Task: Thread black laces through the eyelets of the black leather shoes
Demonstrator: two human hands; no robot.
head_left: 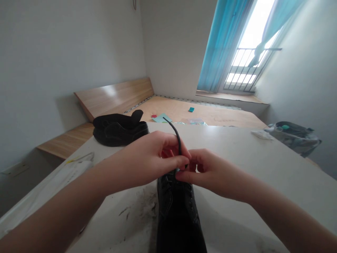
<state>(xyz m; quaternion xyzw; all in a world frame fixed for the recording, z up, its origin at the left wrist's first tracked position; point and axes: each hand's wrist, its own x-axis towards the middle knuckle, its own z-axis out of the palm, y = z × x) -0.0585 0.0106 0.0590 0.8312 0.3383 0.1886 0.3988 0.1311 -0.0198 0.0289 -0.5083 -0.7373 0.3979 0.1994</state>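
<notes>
Black shoe (179, 225) on the pale bench (226, 144), directly before the wearer, its length running away from the camera; near end cut off by the view. Left hand (150, 158): thumb and forefinger pinching a dark lace (177, 133), free end arching up above the knuckles. Right hand (207, 170): fingertips drawn in close at the lacing, touching the left's; cannot tell whether they grip lace.

Handling, as judged: upper fairly firm, smooth, perhaps a little slick; moderate weight, not fragile. Lace soft, limp, best pinched near its eyelet; body steadied by the sides.

Room: open bench to the right, as far as white crumpled material (263, 134) and a bag (297, 138) by the far right edge. Far left tighter: second shoe (119, 130) near the far edge, clear plastic (65, 175) along the left edge.
</notes>
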